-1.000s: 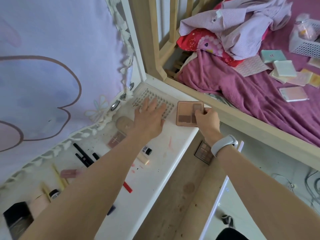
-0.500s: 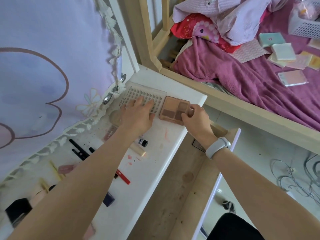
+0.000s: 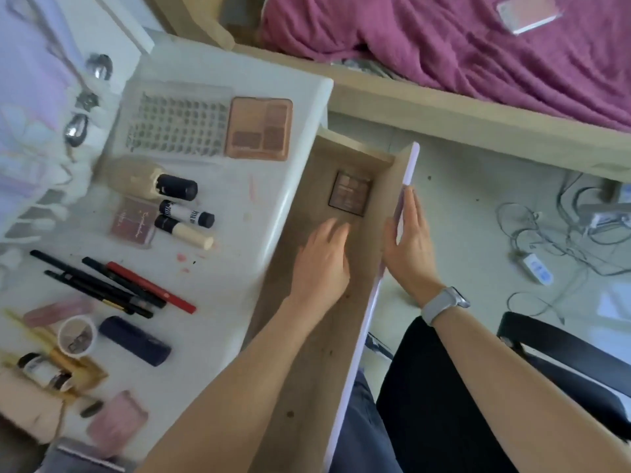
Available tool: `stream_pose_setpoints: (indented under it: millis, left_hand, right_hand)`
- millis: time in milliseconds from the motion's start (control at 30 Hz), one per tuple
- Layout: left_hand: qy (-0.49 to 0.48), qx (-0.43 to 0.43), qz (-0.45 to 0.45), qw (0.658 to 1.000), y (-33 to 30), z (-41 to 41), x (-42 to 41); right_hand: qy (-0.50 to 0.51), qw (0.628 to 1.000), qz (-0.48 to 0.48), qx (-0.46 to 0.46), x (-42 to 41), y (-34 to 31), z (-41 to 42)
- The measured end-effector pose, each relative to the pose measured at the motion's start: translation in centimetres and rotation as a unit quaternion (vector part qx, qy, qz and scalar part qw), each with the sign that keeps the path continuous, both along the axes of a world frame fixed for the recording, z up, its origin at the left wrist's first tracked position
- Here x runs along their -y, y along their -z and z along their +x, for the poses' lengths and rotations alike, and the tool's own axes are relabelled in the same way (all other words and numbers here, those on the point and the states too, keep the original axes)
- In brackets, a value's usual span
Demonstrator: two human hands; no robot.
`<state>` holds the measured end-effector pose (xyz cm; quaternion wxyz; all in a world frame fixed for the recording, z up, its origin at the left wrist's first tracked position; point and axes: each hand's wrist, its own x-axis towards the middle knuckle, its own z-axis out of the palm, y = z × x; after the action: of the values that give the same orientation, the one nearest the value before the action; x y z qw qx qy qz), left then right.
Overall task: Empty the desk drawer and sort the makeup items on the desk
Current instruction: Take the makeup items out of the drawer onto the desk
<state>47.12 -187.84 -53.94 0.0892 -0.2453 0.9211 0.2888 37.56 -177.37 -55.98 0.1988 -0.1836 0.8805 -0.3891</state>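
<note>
Reaching left hand (image 3: 321, 264), fingers spread, empty, into open drawer (image 3: 307, 370) near dark eyeshadow palette (image 3: 350, 193); my right hand (image 3: 408, 247) grips drawer front (image 3: 406, 186).

The open drawer's raw brown wooden floor (image 3: 321, 353) looks matt and speckled. The white desk top (image 3: 218, 302) is smooth, stained pink. The crumpled magenta blanket (image 3: 478, 56) looks soft, fleecy cloth.

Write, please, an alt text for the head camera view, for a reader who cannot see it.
A person's left hand reaches into an open wooden drawer toward a small dark eyeshadow palette, the only item visible inside, while the right hand rests on the drawer's front panel. Beside it, a white desk holds sorted makeup.
</note>
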Motion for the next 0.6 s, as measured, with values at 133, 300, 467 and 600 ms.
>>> stream_pose_setpoints:
  millis: [133, 300, 467, 600]
  left_hand:
    - [0.053, 0.111, -0.047, 0.991, 2.7, -1.9, 0.7]
    - [0.125, 0.191, -0.101, 0.968, 6.7, -5.3, 0.9]
    - [0.113, 0.179, -0.136, 0.968, 9.1, -3.3, 0.0]
    - [0.078, 0.126, -0.136, 0.98, 7.7, 0.8, -2.0]
  right_hand:
    - [0.003, 0.992, -0.085, 0.088, -1.0, 1.7, 1.2]
    - [-0.009, 0.983, -0.143, 0.115, -2.0, 4.1, 2.4]
    - [-0.005, 0.979, -0.183, 0.088, -2.5, 4.6, 3.1]
    - [0.006, 0.988, -0.15, -0.04, -3.2, 4.5, 3.7]
